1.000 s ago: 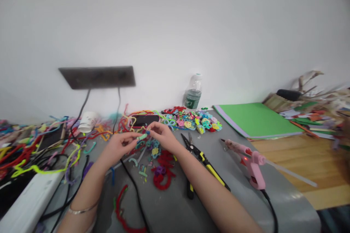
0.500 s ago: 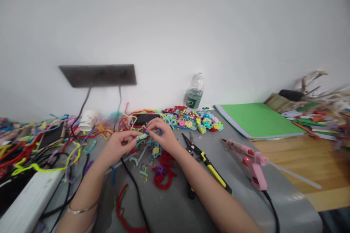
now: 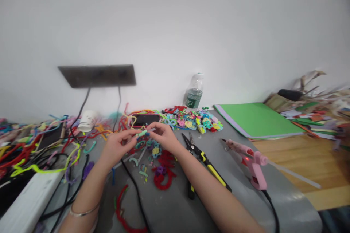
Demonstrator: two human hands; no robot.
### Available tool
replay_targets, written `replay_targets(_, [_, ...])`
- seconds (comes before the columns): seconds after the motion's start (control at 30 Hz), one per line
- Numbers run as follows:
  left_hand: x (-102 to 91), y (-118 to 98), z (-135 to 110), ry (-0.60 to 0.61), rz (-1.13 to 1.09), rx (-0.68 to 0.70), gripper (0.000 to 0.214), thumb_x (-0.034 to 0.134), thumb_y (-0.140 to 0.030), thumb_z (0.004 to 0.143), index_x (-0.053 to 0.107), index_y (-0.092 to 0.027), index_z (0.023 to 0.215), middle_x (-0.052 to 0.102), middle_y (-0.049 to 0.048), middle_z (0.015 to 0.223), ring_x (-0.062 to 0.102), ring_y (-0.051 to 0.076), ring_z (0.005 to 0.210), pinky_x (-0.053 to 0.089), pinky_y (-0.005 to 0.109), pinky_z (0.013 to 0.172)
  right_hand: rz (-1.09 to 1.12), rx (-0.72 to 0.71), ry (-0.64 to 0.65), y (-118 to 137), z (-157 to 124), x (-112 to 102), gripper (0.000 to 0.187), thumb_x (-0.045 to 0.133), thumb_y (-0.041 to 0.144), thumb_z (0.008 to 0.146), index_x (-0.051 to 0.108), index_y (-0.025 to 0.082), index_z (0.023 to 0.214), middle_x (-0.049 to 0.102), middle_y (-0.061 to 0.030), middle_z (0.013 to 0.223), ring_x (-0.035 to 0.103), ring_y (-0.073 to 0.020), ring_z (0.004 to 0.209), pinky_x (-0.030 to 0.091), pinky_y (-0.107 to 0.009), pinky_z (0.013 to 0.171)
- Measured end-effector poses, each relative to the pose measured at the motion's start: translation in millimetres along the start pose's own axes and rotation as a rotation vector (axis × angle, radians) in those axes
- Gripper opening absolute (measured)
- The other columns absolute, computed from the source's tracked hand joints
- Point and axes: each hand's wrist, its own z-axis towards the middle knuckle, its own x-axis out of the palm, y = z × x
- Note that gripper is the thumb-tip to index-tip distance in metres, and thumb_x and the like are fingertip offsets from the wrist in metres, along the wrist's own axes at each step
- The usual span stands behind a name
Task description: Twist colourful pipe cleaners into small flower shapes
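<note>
My left hand [image 3: 118,146] and my right hand [image 3: 163,136] meet over the grey table [image 3: 175,204], both pinching a short mint-green pipe-cleaner piece [image 3: 142,133] between fingertips. A thin pale stick pokes out of the piece toward the right hand. Just below the hands lie small pipe-cleaner flowers and bits [image 3: 153,150] in teal, yellow and red. A silver bangle sits on my left wrist.
Black and yellow pliers [image 3: 203,160] lie right of my right forearm. A pink glue gun [image 3: 250,162] with a red light stands further right. A pile of finished flowers [image 3: 193,120], a phone [image 3: 144,119], a bottle [image 3: 194,93], a paper cup [image 3: 86,121], green sheets [image 3: 254,119], tangled pipe cleaners [image 3: 35,149].
The hands have risen slightly and the green piece is tilted, with the thin stick now showing at its right end. Nothing else on the table has moved.
</note>
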Motion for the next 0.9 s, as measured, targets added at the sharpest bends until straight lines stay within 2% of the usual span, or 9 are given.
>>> replay_targets(0.17, [0.4,3.3,0.5,0.021,0.088,0.037,0.030,0.057,-0.032,0.079,0.078,-0.019,0.095,0.050,-0.0057,0.050,0.040,0.010,0.045,0.033,0.019,0.048,0.122,0.129,0.042,-1.4,1.1,-3.1,0.038,0.073,0.055,0.072,0.065,0.018,0.075,0.066,0.0006,0.066,0.062,-0.0130,0.060,0.051,-0.028,0.066])
replay_targets(0.33, [3.0,7.8,0.7,0.045,0.122,0.041,0.026,0.056,-0.033,0.081,0.075,-0.021,0.095,0.049,-0.0071,0.047,0.042,0.011,0.044,0.035,0.019,0.048,0.211,0.233,0.021,-2.8,0.9,-4.4,0.041,0.078,0.057,0.066,0.064,0.018,0.071,0.066,0.0017,0.064,0.060,-0.0117,0.056,0.051,-0.027,0.064])
replay_targets(0.47, [5.9,10.4,1.3,0.015,0.100,0.006,0.018,0.058,-0.034,0.080,0.067,-0.021,0.088,0.059,-0.0062,0.050,0.053,0.013,0.050,0.044,0.021,0.058,0.272,0.238,-0.036,-5.0,2.1,-3.3,0.042,0.081,0.055,0.062,0.065,0.018,0.074,0.066,0.0026,0.062,0.060,-0.0114,0.055,0.050,-0.027,0.063])
replay_targets(0.6, [7.8,10.0,3.3,0.021,0.022,-0.014,0.017,0.058,-0.035,0.080,0.065,-0.020,0.085,0.072,-0.0008,0.068,0.064,0.016,0.064,0.048,0.024,0.065,0.295,0.227,-0.091,-8.3,4.3,-3.5,0.044,0.084,0.054,0.058,0.063,0.018,0.074,0.065,0.0031,0.060,0.061,-0.0116,0.054,0.050,-0.026,0.060])
replay_targets(0.67, [8.0,9.8,4.5,0.018,-0.006,-0.017,0.017,0.059,-0.035,0.078,0.066,-0.020,0.082,0.073,0.0009,0.074,0.064,0.017,0.066,0.048,0.024,0.063,0.284,0.226,-0.089,-8.7,4.8,-3.9,0.044,0.083,0.054,0.058,0.063,0.018,0.073,0.066,0.0028,0.059,0.061,-0.0118,0.053,0.050,-0.027,0.059])
replay_targets(0.77, [8.0,9.8,5.7,0.008,-0.024,-0.037,0.016,0.060,-0.033,0.075,0.066,-0.019,0.080,0.070,0.0003,0.068,0.062,0.016,0.061,0.047,0.024,0.058,0.270,0.232,-0.076,-7.4,4.3,-4.4,0.044,0.083,0.055,0.059,0.063,0.018,0.073,0.066,0.0023,0.061,0.061,-0.0119,0.054,0.051,-0.027,0.060])
replay_targets(0.9, [9.5,7.9,5.6,0.005,-0.068,-0.036,0.015,0.060,-0.031,0.076,0.067,-0.020,0.084,0.070,0.0005,0.072,0.062,0.016,0.064,0.049,0.025,0.062,0.262,0.256,-0.048,-6.7,3.4,-5.0,0.042,0.082,0.053,0.060,0.064,0.018,0.074,0.067,0.0020,0.063,0.062,-0.0118,0.055,0.052,-0.028,0.063])
